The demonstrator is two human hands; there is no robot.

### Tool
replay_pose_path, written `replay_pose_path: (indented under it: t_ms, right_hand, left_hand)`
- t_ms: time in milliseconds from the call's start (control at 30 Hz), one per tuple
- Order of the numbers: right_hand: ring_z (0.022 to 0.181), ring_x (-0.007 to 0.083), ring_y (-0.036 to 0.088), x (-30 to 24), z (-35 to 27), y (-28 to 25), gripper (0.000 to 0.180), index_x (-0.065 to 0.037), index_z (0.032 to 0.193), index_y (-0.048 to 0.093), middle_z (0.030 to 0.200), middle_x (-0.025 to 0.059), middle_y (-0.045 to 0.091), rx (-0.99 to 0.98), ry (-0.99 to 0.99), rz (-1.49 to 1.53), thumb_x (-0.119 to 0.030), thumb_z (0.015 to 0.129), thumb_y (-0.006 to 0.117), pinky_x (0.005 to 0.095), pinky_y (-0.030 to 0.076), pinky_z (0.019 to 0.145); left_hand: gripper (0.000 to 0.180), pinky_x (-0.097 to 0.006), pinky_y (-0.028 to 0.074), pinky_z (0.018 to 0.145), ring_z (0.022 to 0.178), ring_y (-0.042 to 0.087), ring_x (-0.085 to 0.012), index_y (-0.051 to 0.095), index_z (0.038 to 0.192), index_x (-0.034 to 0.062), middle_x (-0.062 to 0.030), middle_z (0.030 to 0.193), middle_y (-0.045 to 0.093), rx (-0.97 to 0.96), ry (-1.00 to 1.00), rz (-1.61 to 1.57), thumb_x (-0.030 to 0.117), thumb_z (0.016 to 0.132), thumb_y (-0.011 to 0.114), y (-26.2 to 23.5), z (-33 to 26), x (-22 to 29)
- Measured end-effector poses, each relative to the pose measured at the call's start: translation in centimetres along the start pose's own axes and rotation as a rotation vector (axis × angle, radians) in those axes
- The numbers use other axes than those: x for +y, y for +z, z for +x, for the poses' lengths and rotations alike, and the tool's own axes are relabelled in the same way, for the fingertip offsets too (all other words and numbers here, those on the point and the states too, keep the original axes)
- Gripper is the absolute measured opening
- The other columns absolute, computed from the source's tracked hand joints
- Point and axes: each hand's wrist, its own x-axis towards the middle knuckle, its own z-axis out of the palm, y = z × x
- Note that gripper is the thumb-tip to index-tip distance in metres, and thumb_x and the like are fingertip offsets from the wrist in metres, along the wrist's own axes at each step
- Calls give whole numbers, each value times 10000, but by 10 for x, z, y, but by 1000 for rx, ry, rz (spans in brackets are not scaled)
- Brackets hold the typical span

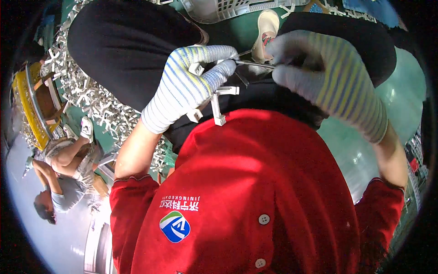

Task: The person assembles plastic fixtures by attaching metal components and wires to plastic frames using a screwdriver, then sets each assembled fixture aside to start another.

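My left hand [194, 82], in a white knit glove with blue and yellow stripes, is closed on a white plastic bracket [216, 107]. The bracket's narrow arms stick out below the fingers and end in small square blocks. A matching striped glove covers my right hand [328, 73], smeared a little by motion. Its thumb and fingers pinch a thin dark metal tool [258, 64]. The tool's other end meets my left thumb and fingertips. Its exact kind cannot be made out, and the fingers hide the contact point.
A large heap of white plastic brackets [96, 96] lies on the green floor to the left. A white perforated basket [228, 10] stands ahead. Farther left, another person [68, 178] sits near a yellow container [29, 107]. My dark-trousered knees [123, 45] flank the work.
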Motion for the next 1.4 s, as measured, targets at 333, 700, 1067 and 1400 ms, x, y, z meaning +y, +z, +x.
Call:
replay_pose_path:
  t_ms: [333, 700, 1067, 1400]
  right_hand:
    - [741, 194, 696, 10, -6, 4, 342, -46, 1248, 723, 1006, 106, 734, -86, -330, -487, -158, 925, 715, 344, 553, 666]
    - [705, 107, 624, 19, 4, -6, 365, -148, 1306, 719, 1072, 28, 702, -36, -149, -70, -232, 955, 660, 269, 489, 611]
    - [639, 98, 610, 12, 5, 5, 284, -70, 1209, 726, 873, 39, 704, -52, -60, 55, -229, 979, 677, 243, 451, 551]
    - [700, 129, 611, 13, 7, 0, 322, -63, 1258, 696, 919, 25, 684, -35, -360, -428, -228, 984, 659, 326, 480, 623]
  left_hand:
    - [197, -336, 567, 821, 859, 739, -243, 788, 1067, 4, -131, 961, 789, -85, 124, -74, 70, 883, 806, 0, 3, -11]
    - [236, -309, 574, 732, 768, 729, -194, 787, 1115, -22, -161, 954, 795, 12, -106, -66, 138, 946, 748, 6, 7, 8]
    - [253, -352, 531, 651, 671, 661, -253, 782, 1063, -14, -154, 788, 704, 7, 160, -50, 11, 829, 688, 6, 8, -11]
    - [448, -315, 543, 715, 728, 659, -184, 731, 1315, 23, -150, 925, 745, -38, 29, -69, 4, 874, 652, -3, 4, -5]
